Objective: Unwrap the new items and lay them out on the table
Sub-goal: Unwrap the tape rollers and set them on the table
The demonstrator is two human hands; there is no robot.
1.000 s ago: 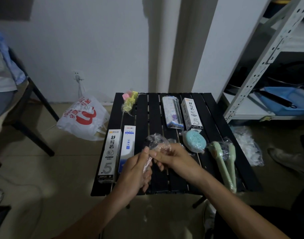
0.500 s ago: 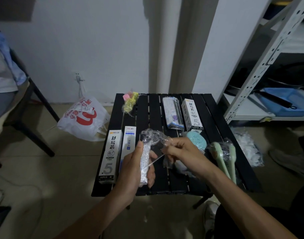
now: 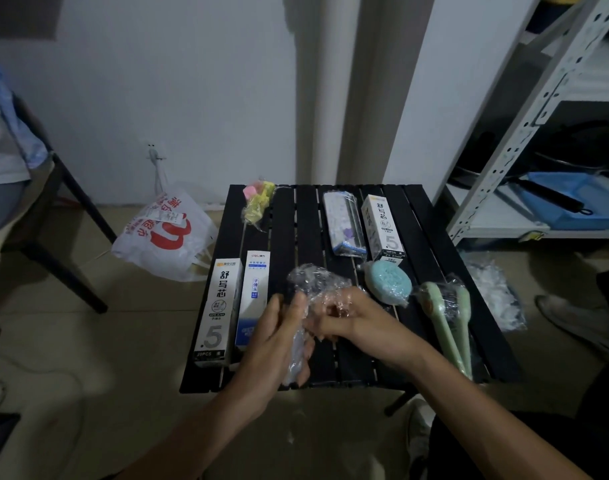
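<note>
**Both hands on the wrapper, over the near edge of the table**

Here we are above the black slatted table (image 3: 305,220), and both hands are busy. The left hand (image 3: 275,341) has its fingers curled round a slim item (image 3: 296,358), holding it upright over the near middle of the table; what's inside the plastic is too blurred to tell. The right hand (image 3: 362,320) is close beside it, fingertips pinching the clear wrap (image 3: 313,280), which bunches up loosely above both hands.

Around them, plenty is laid out. Near left, a white box (image 3: 216,310) marked .5 lies just beside a blue-and-white box (image 3: 253,299). Far left, a pink and yellow pack (image 3: 258,202) in plastic. Far right, a wrapped pack (image 3: 343,223) lies next to a second white box (image 3: 382,223). Just nearer than those, a round blue sponge (image 3: 389,285) in its wrapper, and on the right edge a pair of green brushes (image 3: 448,317), bagged together.

On the floor, a white shopping bag (image 3: 164,233) sits left of the table and crumpled plastic (image 3: 497,296) lies to the right, below a metal shelf (image 3: 538,116).
</note>
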